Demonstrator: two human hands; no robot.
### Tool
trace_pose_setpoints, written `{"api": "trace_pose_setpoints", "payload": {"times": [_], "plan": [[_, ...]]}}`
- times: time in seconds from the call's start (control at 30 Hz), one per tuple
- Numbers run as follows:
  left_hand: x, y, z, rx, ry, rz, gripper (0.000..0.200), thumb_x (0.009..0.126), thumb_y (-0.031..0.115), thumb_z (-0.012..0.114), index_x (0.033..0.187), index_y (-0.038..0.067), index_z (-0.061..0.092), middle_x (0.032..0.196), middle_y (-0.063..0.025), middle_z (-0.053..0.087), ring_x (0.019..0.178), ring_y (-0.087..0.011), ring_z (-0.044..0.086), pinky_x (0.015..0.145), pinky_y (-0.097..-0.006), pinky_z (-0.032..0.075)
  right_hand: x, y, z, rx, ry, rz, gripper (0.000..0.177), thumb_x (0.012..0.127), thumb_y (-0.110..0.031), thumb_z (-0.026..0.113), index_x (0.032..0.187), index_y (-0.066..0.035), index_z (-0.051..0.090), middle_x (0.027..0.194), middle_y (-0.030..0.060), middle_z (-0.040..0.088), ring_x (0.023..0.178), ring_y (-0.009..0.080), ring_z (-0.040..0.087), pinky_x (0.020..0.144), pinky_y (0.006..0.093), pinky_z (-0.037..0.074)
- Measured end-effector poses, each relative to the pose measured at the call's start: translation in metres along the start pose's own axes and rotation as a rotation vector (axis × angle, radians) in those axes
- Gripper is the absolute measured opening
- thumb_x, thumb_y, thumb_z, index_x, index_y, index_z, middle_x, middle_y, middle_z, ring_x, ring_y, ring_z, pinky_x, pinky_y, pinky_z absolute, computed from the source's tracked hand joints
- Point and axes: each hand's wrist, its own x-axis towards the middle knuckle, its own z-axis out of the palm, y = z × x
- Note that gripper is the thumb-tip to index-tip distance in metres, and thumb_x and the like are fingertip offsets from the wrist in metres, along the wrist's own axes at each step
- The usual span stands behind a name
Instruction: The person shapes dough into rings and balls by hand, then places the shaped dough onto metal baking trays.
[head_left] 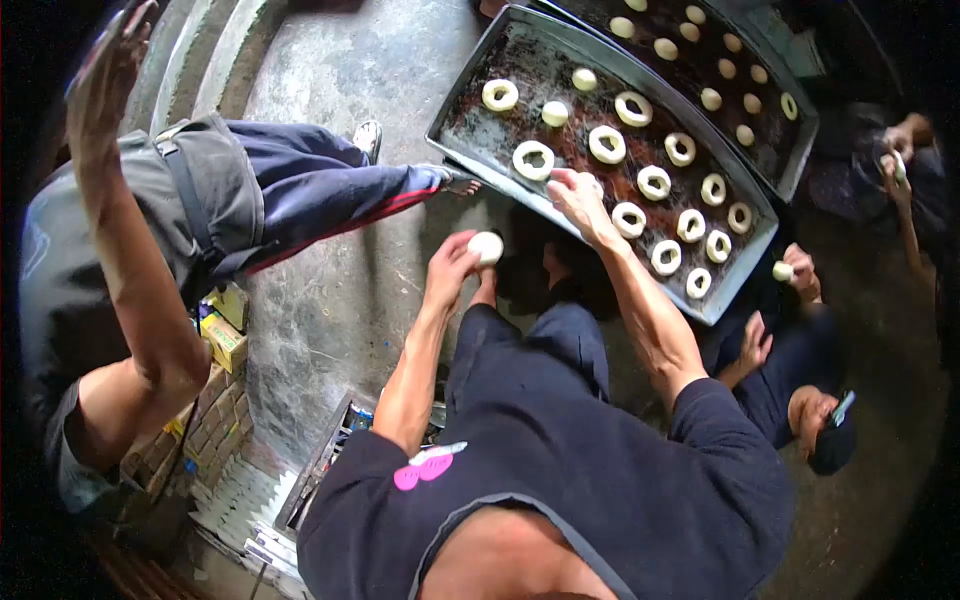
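A smooth, pale dough ball [487, 248] is in the fingers of my left hand [455, 265], in front of my legs and outside the tray. My right hand [580, 203] reaches over the near wall of a metal baking tray [478, 170]. Its fingers are curled, with the tips close beside a dough ring [533, 160]. A pale bit shows at the knuckles, but what the fingers hold is mostly hidden. Several more dough rings [607, 145] lie in the tray, along with two dough balls [555, 114] toward its left end.
A second tray [790, 165] with several dough pieces adjoins the first. On the left stands a person [200, 190] with a raised arm. At right, a person in a dark cap [775, 380] holds a dough piece [783, 271]; another person's hands [900, 160] show beyond. Yellow boxes [224, 340] sit lower left.
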Motion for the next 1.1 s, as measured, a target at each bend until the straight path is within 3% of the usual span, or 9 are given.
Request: {"api": "trace_pose_setpoints", "payload": {"times": [0.13, 0.47, 0.6, 0.67, 0.73, 0.8, 0.93, 1.0, 1.1], "plan": [[-0.001, 0.039, 0.052, -0.084, -0.244, 0.089, 0.044, 0.081, 0.006, 0.061, 0.122, 0.002, 0.046, 0.102, -0.0082, 0.059, 0.090, -0.0132, 0.058, 0.077, -0.0257, 0.049, -0.103, -0.073, 0.022, 0.389, -0.161, -0.039, 0.048, 0.083, -0.017, 0.060, 0.124, 0.004, 0.045, 0.102, 0.0104, 0.062, 0.096, 0.0160, 0.056, 0.084, 0.0281, 0.045], [-0.047, 0.045, 0.086, 0.289, -0.554, 0.614, 0.054, 0.071, -0.008, 0.045, 0.124, -0.002, 0.035, 0.092, -0.0078, 0.058, 0.083, -0.0141, 0.059, 0.075, -0.0239, 0.048, -0.165, -0.082, 0.039, 0.386, 0.423, -0.361, 0.043, 0.069, -0.005, 0.061, 0.109, 0.002, 0.048, 0.081, 0.0081, 0.058, 0.068, 0.0145, 0.056, 0.062, 0.0272, 0.048], [-0.053, 0.088, 0.073, -0.352, -0.624, 0.290, 0.056, 0.070, -0.010, 0.045, 0.124, 0.000, 0.035, 0.092, -0.0098, 0.058, 0.081, -0.0177, 0.060, 0.077, -0.0271, 0.049, -0.176, -0.063, 0.066, -0.326, 0.566, -0.421, 0.023, 0.077, -0.011, 0.053, 0.097, -0.001, 0.051, 0.082, 0.0177, 0.062, 0.075, 0.0291, 0.062, 0.063, 0.0361, 0.049], [-0.073, 0.088, 0.073, -0.477, -0.668, 0.056, 0.045, 0.073, -0.006, 0.050, 0.118, -0.001, 0.042, 0.090, -0.0080, 0.057, 0.078, -0.0168, 0.059, 0.075, -0.0267, 0.049, -0.178, -0.061, 0.049, -0.240, 0.527, -0.352, 0.021, 0.076, -0.008, 0.053, 0.096, 0.000, 0.050, 0.077, 0.0167, 0.062, 0.068, 0.0265, 0.062, 0.059, 0.0337, 0.050], [-0.068, 0.057, 0.067, 0.086, -0.744, 0.061, 0.026, 0.082, 0.014, 0.061, 0.104, 0.001, 0.053, 0.083, -0.0018, 0.058, 0.070, -0.0089, 0.056, 0.064, -0.0227, 0.047, -0.182, -0.090, 0.028, 0.036, 0.633, -0.330, 0.021, 0.074, -0.002, 0.053, 0.095, 0.001, 0.051, 0.075, 0.0121, 0.062, 0.064, 0.0172, 0.059, 0.056, 0.0295, 0.049], [-0.064, 0.070, 0.073, 0.051, -0.817, 0.103, 0.020, 0.084, 0.016, 0.061, 0.096, 0.001, 0.056, 0.078, 0.0000, 0.058, 0.067, -0.0067, 0.055, 0.061, -0.0208, 0.045, -0.183, -0.102, 0.042, 0.117, 0.666, -0.348, 0.022, 0.074, -0.002, 0.053, 0.096, 0.002, 0.051, 0.077, 0.0102, 0.062, 0.067, 0.0157, 0.059, 0.058, 0.0289, 0.049], [-0.040, 0.110, 0.078, -0.450, -0.774, 0.094, 0.012, 0.084, 0.006, 0.054, 0.094, 0.001, 0.055, 0.074, -0.0046, 0.059, 0.062, -0.0104, 0.057, 0.059, -0.0243, 0.049, -0.156, -0.056, 0.049, 0.277, 0.265, -0.305, 0.022, 0.076, 0.001, 0.048, 0.098, 0.000, 0.051, 0.087, 0.0093, 0.060, 0.074, 0.0140, 0.058, 0.065, 0.0274, 0.049], [-0.038, 0.094, 0.080, -0.107, -0.783, -0.050, 0.014, 0.083, 0.014, 0.059, 0.090, 0.003, 0.054, 0.070, -0.0025, 0.056, 0.057, -0.0076, 0.054, 0.047, -0.0206, 0.045, -0.152, -0.082, 0.011, 0.730, 0.417, -0.187, 0.016, 0.073, 0.001, 0.047, 0.089, 0.000, 0.053, 0.083, 0.0091, 0.059, 0.068, 0.0155, 0.060, 0.065, 0.0285, 0.050], [-0.016, 0.093, 0.099, 0.158, -0.811, -0.059, 0.012, 0.085, 0.018, 0.060, 0.089, 0.007, 0.058, 0.063, 0.0014, 0.055, 0.049, -0.0061, 0.048, 0.044, -0.0212, 0.039, -0.127, -0.056, 0.000, 1.138, 0.080, -0.138, 0.018, 0.078, -0.008, 0.056, 0.096, -0.002, 0.056, 0.075, 0.0037, 0.057, 0.063, 0.0119, 0.055, 0.058, 0.0219, 0.046]]}}
